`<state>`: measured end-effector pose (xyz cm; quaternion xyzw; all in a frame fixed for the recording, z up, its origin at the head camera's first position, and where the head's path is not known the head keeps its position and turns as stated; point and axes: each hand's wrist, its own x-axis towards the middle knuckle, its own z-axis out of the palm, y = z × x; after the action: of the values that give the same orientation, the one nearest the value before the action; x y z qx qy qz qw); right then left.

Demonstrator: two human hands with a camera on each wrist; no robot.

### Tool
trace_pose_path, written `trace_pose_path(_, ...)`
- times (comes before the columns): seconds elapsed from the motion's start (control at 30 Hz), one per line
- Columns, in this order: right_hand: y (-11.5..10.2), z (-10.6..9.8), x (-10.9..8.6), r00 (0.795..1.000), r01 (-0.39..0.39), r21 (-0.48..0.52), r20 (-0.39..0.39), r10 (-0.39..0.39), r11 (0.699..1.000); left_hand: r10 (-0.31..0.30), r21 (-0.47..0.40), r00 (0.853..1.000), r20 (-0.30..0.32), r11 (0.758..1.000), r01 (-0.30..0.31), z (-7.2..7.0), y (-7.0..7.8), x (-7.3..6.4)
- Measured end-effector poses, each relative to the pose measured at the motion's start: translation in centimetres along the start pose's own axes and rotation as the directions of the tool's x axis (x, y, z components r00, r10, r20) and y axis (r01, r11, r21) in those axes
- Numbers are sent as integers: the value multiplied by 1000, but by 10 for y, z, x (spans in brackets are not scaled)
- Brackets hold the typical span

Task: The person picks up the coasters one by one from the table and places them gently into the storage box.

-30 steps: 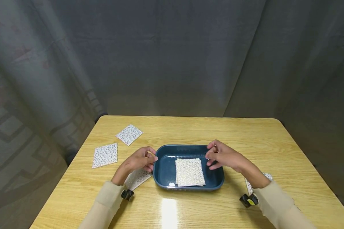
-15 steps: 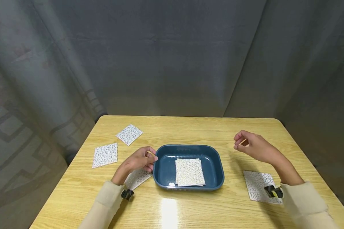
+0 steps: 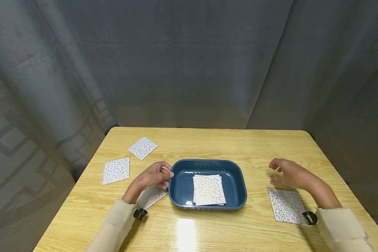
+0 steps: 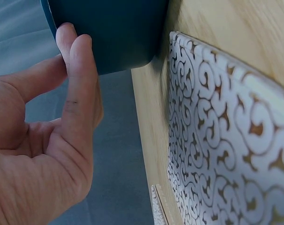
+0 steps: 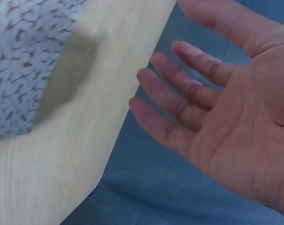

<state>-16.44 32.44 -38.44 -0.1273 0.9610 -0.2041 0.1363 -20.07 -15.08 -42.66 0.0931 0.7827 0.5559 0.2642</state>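
Note:
A dark blue rectangular tray [image 3: 207, 207] stands mid-table, with a small stack of white patterned square tiles [image 3: 209, 190] lying inside. My left hand [image 3: 154, 176] pinches the tray's left wall; in the left wrist view the fingertips [image 4: 80, 47] press against its outside. Partly under that hand lies another patterned tile [image 3: 151, 196], which looms large in the left wrist view. Over to the right, my right hand [image 3: 291, 174] holds nothing and hovers just beyond a patterned tile [image 3: 286, 205]. Its fingers [image 5: 163, 86] are spread and relaxed in the right wrist view.
Two more patterned tiles lie at the left of the wooden table [image 3: 189, 140]: one further back [image 3: 143, 148], the other nearer the left edge [image 3: 116, 170]. A grey curtain [image 3: 189, 70] hangs behind the table.
My right hand has left the tray's right end, moved right and come down near the right-hand tile, its fingers opening. The left hand and the tray have stayed put.

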Motion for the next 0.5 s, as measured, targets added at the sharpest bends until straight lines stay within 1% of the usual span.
trace_pose_path(0.07, 3, 3, -1, 999, 8, 32, 33, -9, 999, 0, -1, 1000, 0, 1000, 0, 0, 0, 0)
trace_pose_path(0.17, 6, 8, -3, 996, -21, 82, 92, 14, 996, 0, -2, 1000, -1, 1000, 0, 0, 0, 0)
trace_pose_path(0.27, 10, 11, -5, 988, -54, 111, 147, 38, 992, 2, -1, 1000, -1, 1000, -2, 0, 0, 0)
trace_pose_path(0.37, 12, 16, -7, 980, -75, 161, 193, 43, 984, 3, -2, 1000, 0, 1000, -3, 0, -1, 0)
trace_pose_path(0.5, 12, 20, -9, 971, -101, 136, 228, 68, 985, 4, 1, 1000, -1, 1000, -4, 0, -1, 0)
